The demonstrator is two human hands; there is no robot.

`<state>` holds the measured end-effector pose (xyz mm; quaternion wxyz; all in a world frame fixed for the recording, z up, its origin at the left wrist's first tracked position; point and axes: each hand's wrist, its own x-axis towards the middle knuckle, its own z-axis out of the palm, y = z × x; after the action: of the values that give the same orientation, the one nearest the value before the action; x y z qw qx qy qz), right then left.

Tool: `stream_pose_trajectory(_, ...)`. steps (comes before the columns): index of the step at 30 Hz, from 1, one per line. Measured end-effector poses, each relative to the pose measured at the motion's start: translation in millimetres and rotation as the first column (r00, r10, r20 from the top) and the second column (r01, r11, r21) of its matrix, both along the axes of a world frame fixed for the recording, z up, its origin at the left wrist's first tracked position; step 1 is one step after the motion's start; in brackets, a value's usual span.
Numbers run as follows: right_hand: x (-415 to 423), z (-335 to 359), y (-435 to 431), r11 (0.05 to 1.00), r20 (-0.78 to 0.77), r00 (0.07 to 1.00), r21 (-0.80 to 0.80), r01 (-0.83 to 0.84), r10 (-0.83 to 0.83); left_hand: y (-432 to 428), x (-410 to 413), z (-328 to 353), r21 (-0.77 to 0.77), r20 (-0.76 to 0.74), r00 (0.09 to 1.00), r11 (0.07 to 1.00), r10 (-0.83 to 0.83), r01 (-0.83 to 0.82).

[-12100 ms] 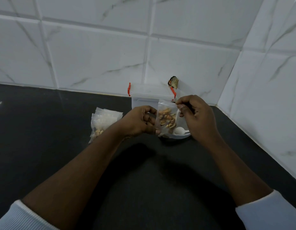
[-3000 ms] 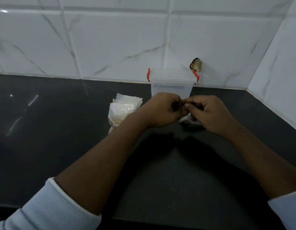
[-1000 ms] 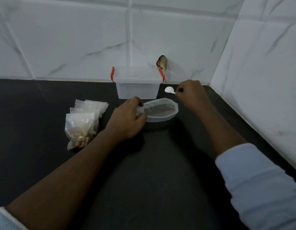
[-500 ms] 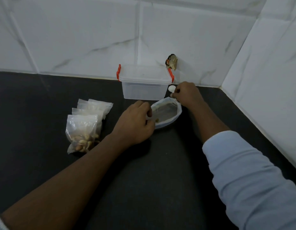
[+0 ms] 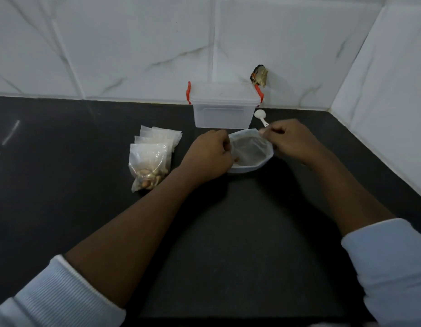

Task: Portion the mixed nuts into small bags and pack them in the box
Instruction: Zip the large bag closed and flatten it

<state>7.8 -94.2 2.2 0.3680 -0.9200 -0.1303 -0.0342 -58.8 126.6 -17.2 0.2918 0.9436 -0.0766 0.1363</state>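
Observation:
A white bowl (image 5: 242,169) sits mid-counter with a clear plastic bag (image 5: 249,149) spread open over its rim. My left hand (image 5: 208,159) grips the bag's left edge with curled fingers. My right hand (image 5: 292,140) pinches the bag's far right edge. A white spoon (image 5: 260,115) lies behind the bowl, its handle ending at my right fingers. Several small bags (image 5: 152,156) are stacked left of the bowl, and the front one holds mixed nuts. The clear box (image 5: 222,114) with orange clips stands lidded at the wall.
The black counter (image 5: 228,232) ends at white tiled walls behind and on the right. A small dark scrap (image 5: 260,75) sticks to the wall above the box.
A filled bag went onto the stack at left. My right hand carried the spoon behind the bowl, then came back to the bag's rim. My left hand stayed at the bowl's left edge.

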Motion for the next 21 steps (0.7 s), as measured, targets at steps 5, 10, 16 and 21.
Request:
stream_pose_trajectory(5,-4,-8,12,0.999,0.109,0.993,-0.027,-0.035,0.038,2,-5,2,-0.284,-0.101,0.993,0.955,0.057,-0.084)
stream_pose_trajectory(10,-10,-5,18,0.978,0.007,0.997,0.192,-0.078,0.078,4,-2,6,-0.529,-0.107,0.986,0.832,0.131,-0.168)
stream_pose_trajectory(16,-13,-3,15,0.968,-0.156,0.985,0.248,-0.034,0.075,8,3,13,-0.563,-0.221,0.974,0.81,0.044,-0.165)
stream_pose_trajectory(21,-9,-8,10,0.988,-0.067,0.998,0.152,0.007,0.004,18,-4,18,-0.175,-0.084,0.996,0.984,0.031,-0.045)
